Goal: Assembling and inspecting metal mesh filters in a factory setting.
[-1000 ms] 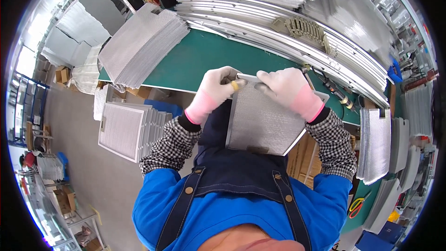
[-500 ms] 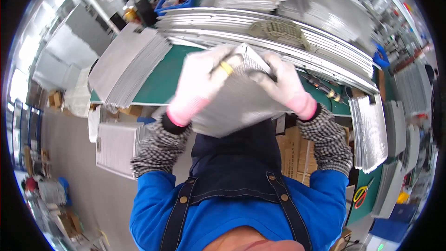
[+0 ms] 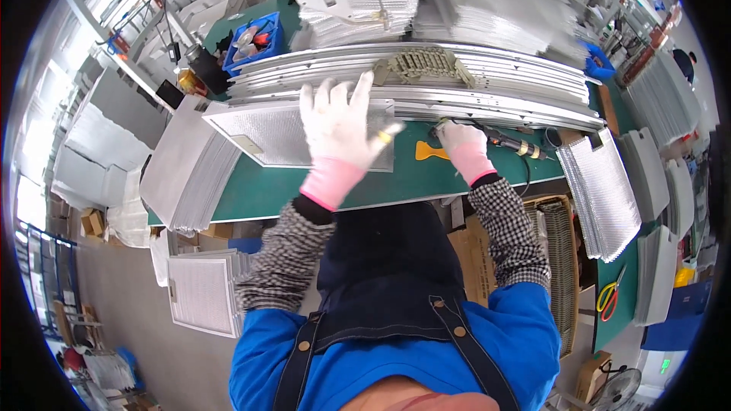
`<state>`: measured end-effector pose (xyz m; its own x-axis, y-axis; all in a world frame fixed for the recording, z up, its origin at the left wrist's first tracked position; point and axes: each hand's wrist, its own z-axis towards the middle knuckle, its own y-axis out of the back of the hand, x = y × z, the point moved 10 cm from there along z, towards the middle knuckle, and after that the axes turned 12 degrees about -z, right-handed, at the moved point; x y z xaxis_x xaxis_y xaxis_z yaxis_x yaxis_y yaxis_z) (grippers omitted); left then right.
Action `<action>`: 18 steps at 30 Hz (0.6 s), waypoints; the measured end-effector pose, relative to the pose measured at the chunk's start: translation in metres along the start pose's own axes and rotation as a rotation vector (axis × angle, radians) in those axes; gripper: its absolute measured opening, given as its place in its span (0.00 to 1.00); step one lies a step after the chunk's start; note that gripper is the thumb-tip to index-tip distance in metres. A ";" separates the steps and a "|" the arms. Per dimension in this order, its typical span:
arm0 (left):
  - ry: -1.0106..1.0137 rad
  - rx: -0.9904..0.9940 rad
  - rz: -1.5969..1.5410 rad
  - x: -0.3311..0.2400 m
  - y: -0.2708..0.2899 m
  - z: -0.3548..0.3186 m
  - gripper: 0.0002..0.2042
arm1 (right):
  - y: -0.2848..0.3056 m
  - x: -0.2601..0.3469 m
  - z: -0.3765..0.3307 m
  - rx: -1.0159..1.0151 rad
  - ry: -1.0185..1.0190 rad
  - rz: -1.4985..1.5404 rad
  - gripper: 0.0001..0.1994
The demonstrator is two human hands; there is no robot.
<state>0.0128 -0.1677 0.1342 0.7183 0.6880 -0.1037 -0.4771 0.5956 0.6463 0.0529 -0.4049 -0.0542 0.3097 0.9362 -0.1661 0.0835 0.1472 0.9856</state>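
My left hand (image 3: 335,125), in a white glove with a pink cuff and a yellow band on one finger, is spread flat over a silver mesh filter panel (image 3: 278,131). The panel has a thin metal frame and lies on the green bench top. My right hand (image 3: 461,144), gloved alike, is low over the bench with its fingers curled and dark at the tips. Whatever they hold, if anything, is hidden. Right beside it lies a yellow scraper (image 3: 430,151). A black power screwdriver (image 3: 514,141) rests just to the right of that hand.
Long metal frame strips (image 3: 525,99) run across the bench behind my hands, with a greenish linked strip (image 3: 426,65) on top. Stacked sheets (image 3: 186,160) stand at the left, mesh sheets (image 3: 601,190) at the right. Red-handled scissors (image 3: 609,297) lie near the right edge.
The silver sheet between both hands is no longer held up; a framed panel now lies under my left hand. My right hand has moved down to the bench by the scraper. The view has shifted.
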 end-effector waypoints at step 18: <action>0.152 -0.115 -0.033 0.018 -0.006 -0.010 0.22 | 0.091 0.084 -0.092 -0.009 0.339 1.870 0.10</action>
<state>0.0233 -0.1550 0.1209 0.6536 0.7171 -0.2418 -0.5160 0.6560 0.5508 -0.0011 -0.2838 0.0245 -0.1883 -0.1108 0.9758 -0.0963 -0.9867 -0.1306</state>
